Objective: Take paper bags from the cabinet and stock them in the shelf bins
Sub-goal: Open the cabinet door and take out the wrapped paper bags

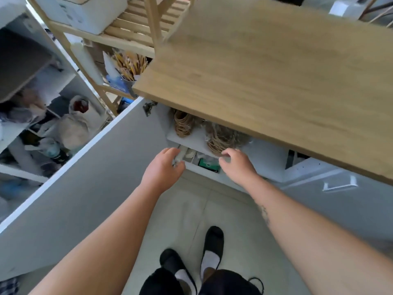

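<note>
The cabinet [263, 160] under the wooden countertop [265, 81] stands open. On its inner shelf [191, 137] lie two bundles of brown paper bags [182, 124] with twine handles, the second bundle [221, 137] further right. Below the shelf stand white folded bags [189, 154] and a green box [209, 163]. My left hand [163, 167] reaches into this lower space, its fingers and thumb curled round a white bag at the left. My right hand [238, 165] hovers just under the right bundle at the shelf's front edge, fingers loosely curled, with nothing plainly in them. The picture is blurred.
The cabinet door [85, 177] swings wide open at my left. Behind it stands a wooden rack [119, 37] with a white box and a cup of pencils [129, 67]. White shelves [23, 135] with bags fill the far left. My feet [191, 258] stand on pale floor tiles.
</note>
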### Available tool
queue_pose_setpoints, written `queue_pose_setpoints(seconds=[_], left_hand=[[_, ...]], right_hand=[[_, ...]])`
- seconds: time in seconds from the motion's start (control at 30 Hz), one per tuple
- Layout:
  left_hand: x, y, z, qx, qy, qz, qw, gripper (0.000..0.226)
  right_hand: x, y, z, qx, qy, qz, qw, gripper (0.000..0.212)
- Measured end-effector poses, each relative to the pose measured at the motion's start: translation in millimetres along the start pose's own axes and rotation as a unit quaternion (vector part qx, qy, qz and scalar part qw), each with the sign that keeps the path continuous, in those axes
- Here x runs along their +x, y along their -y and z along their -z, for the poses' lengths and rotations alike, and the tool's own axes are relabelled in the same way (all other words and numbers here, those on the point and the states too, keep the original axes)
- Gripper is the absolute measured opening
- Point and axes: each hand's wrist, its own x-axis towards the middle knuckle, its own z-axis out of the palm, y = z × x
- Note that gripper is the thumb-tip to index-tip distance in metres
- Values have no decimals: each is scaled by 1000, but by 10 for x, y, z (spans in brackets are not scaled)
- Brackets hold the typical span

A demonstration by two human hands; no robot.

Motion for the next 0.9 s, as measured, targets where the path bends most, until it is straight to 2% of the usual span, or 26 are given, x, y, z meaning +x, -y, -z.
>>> queue_pose_setpoints(seconds=[0.3,0.43,0.6,0.7,0.8,0.9], left_hand=[[818,80,-453,-90,87,42,991,39],[1141,172,-722,-120,103,76,985,40],[1510,213,-1065,-189,55,149,969,40],[1720,267,-1314,-228,72,217,946,40],[1912,284,-1559,-274,89,248,925,54],[2054,294,-1767,-339,135,263,893,82]], right_hand=[[405,-419,-38,153,-75,-113,979,30],[645,-679,-135,202,-130,-156,958,28],[962,-1051,-251,243,-190,-216,926,52],[1190,-1249,-342,277,-186,-264,905,66],[1409,-1376,-429,345,-137,-270,888,52],[1617,-1476,-554,373,-111,-263,883,72]])
